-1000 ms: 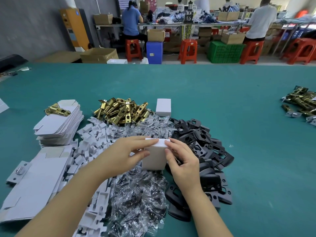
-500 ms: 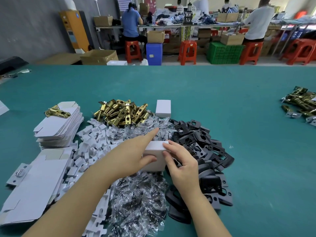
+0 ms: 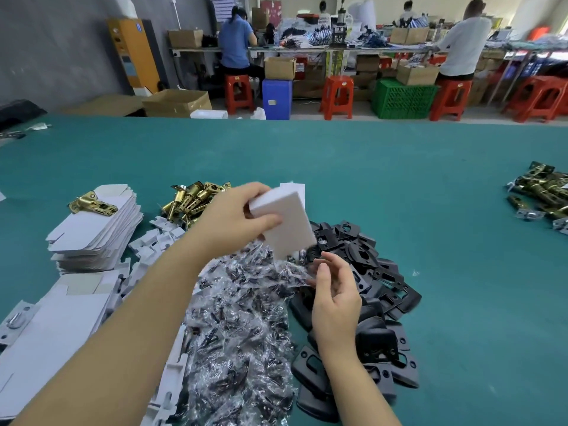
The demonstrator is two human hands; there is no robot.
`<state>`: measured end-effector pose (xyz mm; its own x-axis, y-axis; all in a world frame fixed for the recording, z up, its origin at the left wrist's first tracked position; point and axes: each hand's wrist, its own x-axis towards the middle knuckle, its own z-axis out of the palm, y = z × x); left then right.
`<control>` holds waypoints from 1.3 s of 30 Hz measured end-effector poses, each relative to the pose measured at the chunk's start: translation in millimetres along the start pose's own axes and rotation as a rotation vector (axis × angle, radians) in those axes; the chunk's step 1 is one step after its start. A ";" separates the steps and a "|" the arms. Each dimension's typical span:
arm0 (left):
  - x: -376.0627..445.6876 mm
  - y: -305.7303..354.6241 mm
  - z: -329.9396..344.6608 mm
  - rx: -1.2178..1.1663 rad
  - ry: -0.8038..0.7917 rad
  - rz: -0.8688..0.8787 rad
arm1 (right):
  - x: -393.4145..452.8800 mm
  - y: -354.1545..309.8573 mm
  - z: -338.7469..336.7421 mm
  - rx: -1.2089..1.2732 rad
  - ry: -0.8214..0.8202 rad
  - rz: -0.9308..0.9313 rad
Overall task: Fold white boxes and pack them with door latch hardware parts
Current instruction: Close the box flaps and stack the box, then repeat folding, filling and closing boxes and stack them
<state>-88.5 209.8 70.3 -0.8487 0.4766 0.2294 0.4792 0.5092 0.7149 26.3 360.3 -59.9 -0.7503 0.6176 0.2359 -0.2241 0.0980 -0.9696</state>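
My left hand (image 3: 233, 218) grips a closed white box (image 3: 284, 222) by its near end and holds it tilted in the air above the parts. Another white box (image 3: 296, 187) peeks out right behind it on the table. My right hand (image 3: 336, 290) hovers lower, fingers loosely spread, holding nothing, over the edge of the black strike plates (image 3: 365, 272). Clear bags of screws (image 3: 242, 318) lie heaped under both hands. Brass latches (image 3: 190, 199) pile up behind my left hand. Flat white box blanks (image 3: 98, 229) are stacked at the left, with one brass latch (image 3: 92, 204) on top.
White plastic inserts (image 3: 153, 238) lie between the blanks and the bags. More flat blanks (image 3: 52, 330) sit at the near left. A second pile of brass latches (image 3: 544, 192) lies at the far right. People on red stools work at benches beyond the green table (image 3: 399, 186).
My left hand has lifted the closed box off the parts and carried it up and away. My right hand has let go of it and stayed low.
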 end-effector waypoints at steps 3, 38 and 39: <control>40.0 -3.6 19.9 0.146 0.155 0.062 | 3.1 3.4 3.7 -0.020 0.007 0.032; 187.8 -90.4 92.7 0.825 -0.465 0.112 | 2.0 4.0 9.4 -0.324 -0.048 -0.123; 187.3 -89.5 92.4 0.837 -0.465 0.104 | 1.9 4.0 9.3 -0.324 -0.048 -0.124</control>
<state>-269.6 319.7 -11.8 -0.7054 0.6930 -0.1489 0.7044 0.7087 -0.0384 18.2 354.6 -62.7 -0.7598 0.5487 0.3487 -0.1126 0.4172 -0.9018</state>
